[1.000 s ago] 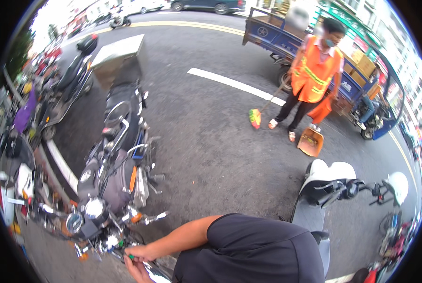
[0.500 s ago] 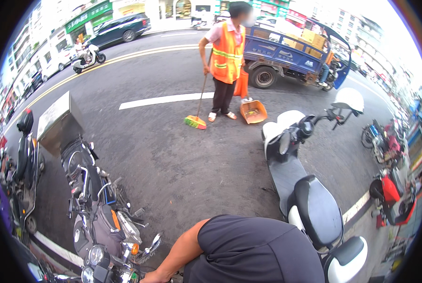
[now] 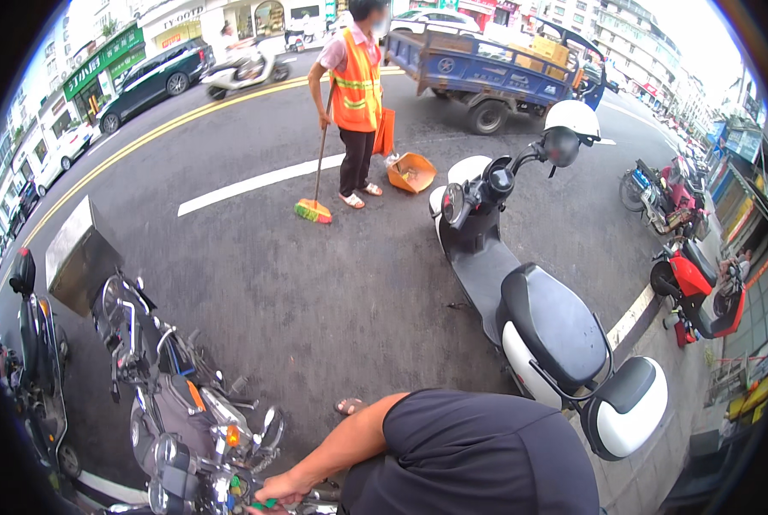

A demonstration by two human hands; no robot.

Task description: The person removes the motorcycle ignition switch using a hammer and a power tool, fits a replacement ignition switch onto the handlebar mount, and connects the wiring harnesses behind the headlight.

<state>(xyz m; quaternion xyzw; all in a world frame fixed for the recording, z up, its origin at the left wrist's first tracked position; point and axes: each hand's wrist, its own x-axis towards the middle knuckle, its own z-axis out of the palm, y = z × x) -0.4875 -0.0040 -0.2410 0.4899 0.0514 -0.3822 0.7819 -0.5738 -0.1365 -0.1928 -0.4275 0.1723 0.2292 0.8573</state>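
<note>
My right hand [image 3: 283, 489], at the end of a bare forearm and dark short sleeve, reaches left across the lower edge. Its fingers are closed beside the handlebar area of a parked motorcycle [image 3: 217, 436]. Something green [image 3: 268, 504] shows at the fingertips, too small to name. The motorcycle has chrome parts, an orange indicator lamp [image 3: 233, 435] and round instruments. My left hand does not appear. A foot in a brown sandal [image 3: 347, 406] stands just past my forearm.
A white-and-grey scooter [image 3: 551, 326] stands close on my right. Ahead, a worker in an orange vest [image 3: 354, 90] holds a broom [image 3: 314, 210] beside an orange dustpan [image 3: 412, 173]. A blue three-wheeled truck [image 3: 487, 73] is behind. A metal box [image 3: 79, 257] sits at left.
The street scene has shifted left and slightly up in view. The far scooter rider has passed rightward. More of my right hand shows, with green at its fingers; the sandalled foot has come into view.
</note>
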